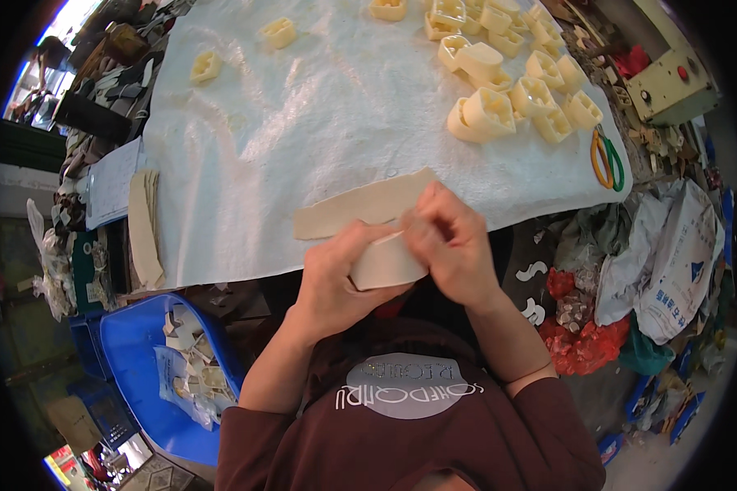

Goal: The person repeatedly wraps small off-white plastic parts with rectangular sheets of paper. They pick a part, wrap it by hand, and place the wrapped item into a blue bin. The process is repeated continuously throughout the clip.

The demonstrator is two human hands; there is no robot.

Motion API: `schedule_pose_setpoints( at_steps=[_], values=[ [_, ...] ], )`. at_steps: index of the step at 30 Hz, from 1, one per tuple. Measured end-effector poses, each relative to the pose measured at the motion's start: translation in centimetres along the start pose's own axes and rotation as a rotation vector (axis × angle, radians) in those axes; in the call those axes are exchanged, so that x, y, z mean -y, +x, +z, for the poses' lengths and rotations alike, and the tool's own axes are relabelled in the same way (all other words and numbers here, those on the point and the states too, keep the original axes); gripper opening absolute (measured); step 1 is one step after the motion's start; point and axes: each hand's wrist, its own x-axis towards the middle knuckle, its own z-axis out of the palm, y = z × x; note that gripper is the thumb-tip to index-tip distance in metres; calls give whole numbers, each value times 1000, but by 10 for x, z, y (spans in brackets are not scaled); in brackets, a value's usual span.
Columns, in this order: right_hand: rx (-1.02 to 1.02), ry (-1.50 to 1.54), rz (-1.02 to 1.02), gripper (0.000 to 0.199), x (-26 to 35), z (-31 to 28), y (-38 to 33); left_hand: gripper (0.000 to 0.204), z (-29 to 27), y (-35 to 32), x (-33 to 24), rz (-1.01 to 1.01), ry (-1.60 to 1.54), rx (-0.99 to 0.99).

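At the near edge of the white-covered table, my left hand [336, 274] grips a beige-covered block [387, 263], shaped like a chunky shoe heel, with the thumb on top and fingers round its side. My right hand [450, 241] is closed at the block's upper right edge, its fingertips pinched and slightly blurred. Whatever lies between those fingertips is hidden. Just beyond both hands, a flat beige strip [344, 206] lies slantwise on the table cover [246, 164]. Its right end passes behind my right hand.
Cream hollow plastic blocks [487, 114] are heaped at the far right; a few others sit farther left. Orange and green loops [606, 159] lie by the right edge. Stacked beige strips [145, 229] rest at the left edge. A blue bin [131, 352] holds scraps; bags [671, 254] crowd the right.
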Motion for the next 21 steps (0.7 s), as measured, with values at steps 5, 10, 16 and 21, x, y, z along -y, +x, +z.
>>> schedule_pose_setpoints(
  at_steps=[5, 10, 16, 21],
  values=[
    [-43, 246, 26, 14, 7, 6, 5, 78, -23, -23, 25, -202, -1357, 83],
    [-12, 12, 5, 14, -8, 2, 9, 73, -42, -40, 29, -202, -1708, -44],
    [200, -535, -305, 25, -18, 15, 25, 60, -96, -90, 32, -268, -1233, -544],
    [339, -684, -356, 25, -17, 24, 33, 42, -173, -188, 54, -411, 498, -1293]
  ],
)
